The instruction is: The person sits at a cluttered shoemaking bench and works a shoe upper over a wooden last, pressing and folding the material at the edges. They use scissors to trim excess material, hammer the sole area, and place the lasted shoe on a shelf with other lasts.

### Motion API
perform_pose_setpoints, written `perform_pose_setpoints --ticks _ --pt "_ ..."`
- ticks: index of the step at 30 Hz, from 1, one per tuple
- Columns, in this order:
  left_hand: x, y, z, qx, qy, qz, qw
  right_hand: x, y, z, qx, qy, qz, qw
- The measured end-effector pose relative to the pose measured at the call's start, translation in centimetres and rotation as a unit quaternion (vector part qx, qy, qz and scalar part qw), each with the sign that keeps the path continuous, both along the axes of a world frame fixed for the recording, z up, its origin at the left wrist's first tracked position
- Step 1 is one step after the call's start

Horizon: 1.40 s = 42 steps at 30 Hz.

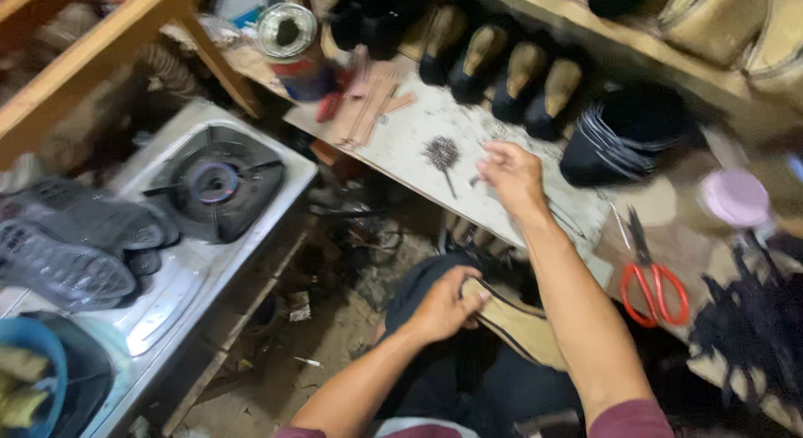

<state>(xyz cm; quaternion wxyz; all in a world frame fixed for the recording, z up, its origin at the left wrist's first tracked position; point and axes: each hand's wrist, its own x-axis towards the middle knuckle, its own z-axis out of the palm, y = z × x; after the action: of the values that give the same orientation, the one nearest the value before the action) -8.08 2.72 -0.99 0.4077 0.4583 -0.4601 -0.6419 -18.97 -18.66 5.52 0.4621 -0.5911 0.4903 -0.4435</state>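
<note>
My left hand [445,304] grips the heel end of a tan shoe upper with black edging [523,329], resting on my lap. My right hand [512,177] reaches out over the worn white workbench [401,145], fingers pinched near small bits on its surface; whether it holds anything is unclear. A round wire brush [442,153] lies just left of that hand. Several black-and-tan shoes [510,70] stand in a row at the back of the bench.
A gas stove [209,187] with a lit burner sits left, with dark shoe soles [75,245] on it. Red-handled scissors [652,287] lie at right, near a pink lid [736,197]. A tin can [288,36] stands behind the bench. Wooden shelf beams cross overhead.
</note>
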Motion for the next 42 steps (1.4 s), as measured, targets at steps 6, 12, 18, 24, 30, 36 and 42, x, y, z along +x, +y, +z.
perform_pose_setpoints --ticks 6,12,18,24,30,36,42 --pt "-1.1 1.1 -0.7 0.022 -0.017 -0.003 1.0 -6.0 7.9 -1.5 0.059 -0.014 0.043 0.997" --pt "-2.1 1.8 -0.1 0.046 -0.014 -0.003 0.999 -7.8 17.8 -0.3 0.119 0.067 0.086 0.987" --pt "-2.6 2.3 -1.1 0.035 0.014 0.007 0.999 -8.0 21.0 -0.2 -0.132 0.253 0.115 0.951" --pt "-2.3 2.6 -0.8 0.03 -0.009 0.015 0.999 -7.2 21.0 -0.7 -0.174 0.284 0.111 0.936" --pt "-2.0 2.6 -0.2 0.017 -0.02 0.015 1.0 -6.8 21.1 -0.7 -0.183 0.297 0.105 0.931" --pt "-1.9 2.6 -0.1 0.016 -0.023 0.014 1.0 -6.4 21.5 -0.5 -0.179 0.293 0.085 0.935" --pt "-1.8 2.5 0.5 0.013 -0.034 0.021 0.999 -6.0 21.4 0.1 -0.228 0.31 0.09 0.918"
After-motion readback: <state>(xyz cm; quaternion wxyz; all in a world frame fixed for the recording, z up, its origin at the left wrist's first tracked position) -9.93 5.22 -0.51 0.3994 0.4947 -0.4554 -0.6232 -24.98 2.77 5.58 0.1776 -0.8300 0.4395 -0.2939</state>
